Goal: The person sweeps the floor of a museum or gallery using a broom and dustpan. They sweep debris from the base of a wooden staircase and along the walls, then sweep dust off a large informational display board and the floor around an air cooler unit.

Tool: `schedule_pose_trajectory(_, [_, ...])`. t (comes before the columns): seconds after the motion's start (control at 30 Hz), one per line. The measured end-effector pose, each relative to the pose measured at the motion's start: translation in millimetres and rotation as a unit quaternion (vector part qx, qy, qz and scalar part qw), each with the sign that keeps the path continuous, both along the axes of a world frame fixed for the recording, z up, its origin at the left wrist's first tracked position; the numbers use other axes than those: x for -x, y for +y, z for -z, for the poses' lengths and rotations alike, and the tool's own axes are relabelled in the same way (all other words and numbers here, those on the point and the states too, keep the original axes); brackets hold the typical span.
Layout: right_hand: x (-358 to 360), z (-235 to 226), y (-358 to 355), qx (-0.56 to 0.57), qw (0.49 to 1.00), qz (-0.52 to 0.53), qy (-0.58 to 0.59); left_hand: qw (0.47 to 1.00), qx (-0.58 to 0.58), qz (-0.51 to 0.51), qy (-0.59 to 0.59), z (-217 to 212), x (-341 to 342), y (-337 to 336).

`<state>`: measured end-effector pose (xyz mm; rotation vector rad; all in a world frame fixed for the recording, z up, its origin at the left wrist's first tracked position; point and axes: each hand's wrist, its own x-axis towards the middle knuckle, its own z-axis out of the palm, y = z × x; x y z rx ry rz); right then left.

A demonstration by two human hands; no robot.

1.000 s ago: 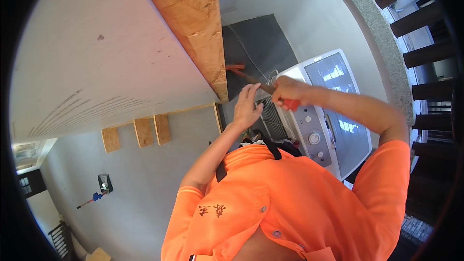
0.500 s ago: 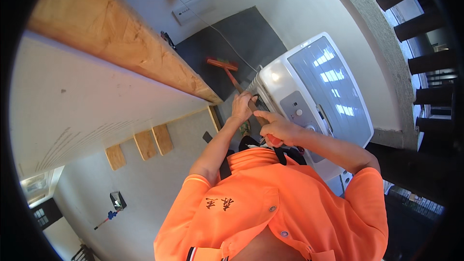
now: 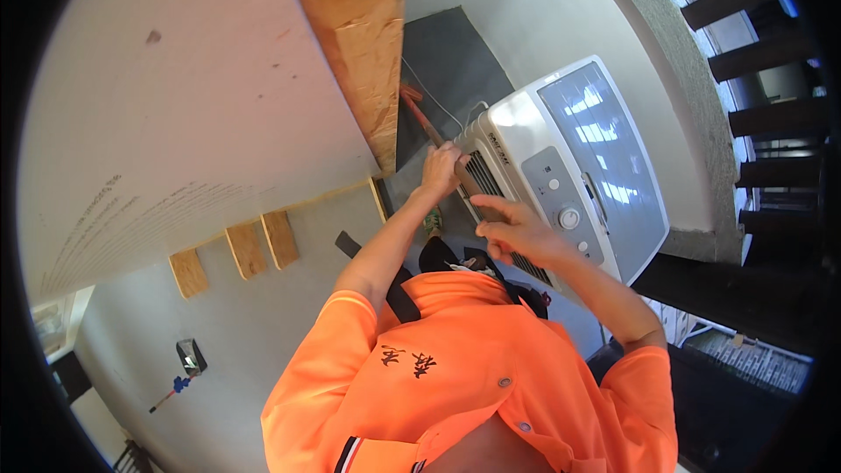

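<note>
I see a white air-conditioning unit (image 3: 569, 158) with a grey louvred grille, a control panel with a round dial, and a glossy top that mirrors windows. It sits directly under and beyond both hands. My left hand (image 3: 441, 171) rests on the near corner of the unit's grille, its fingers (image 3: 448, 155) curled closed over the edge there; whether they also clasp the tool beside them I cannot tell. A long tool with an orange handle (image 3: 419, 114) runs away from those fingers toward the dark floor mat (image 3: 447, 61) past the unit. My right hand (image 3: 517, 229) hovers just in front of the grille, nearer to me than the left hand, fingers (image 3: 491, 208) bent and pinched together; I cannot tell whether they hold anything small. Left of the left hand rises a large pale board (image 3: 175, 105) with a raw chipboard edge (image 3: 359, 44), and three small wood blocks (image 3: 245, 250) sit along its lower edge. Below both hands is my orange shirt (image 3: 455, 385).
</note>
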<state>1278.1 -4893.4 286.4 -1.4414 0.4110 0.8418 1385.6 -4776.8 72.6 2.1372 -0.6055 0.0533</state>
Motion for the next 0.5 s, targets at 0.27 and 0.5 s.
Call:
schedule_pose_trajectory(0.27, [41.4, -60.6, -6.8, 0.210, 0.950, -0.074, -0.217, 0.992, -0.039, 0.072, 0.093, -48.0, 63.8, 2.8])
schedule_pose_trajectory(0.5, [37.1, -83.3, -12.8, 0.359, 0.806, -0.137, -0.450, 0.995, -0.057, 0.061, 0.050, -81.6, 42.2, -1.1])
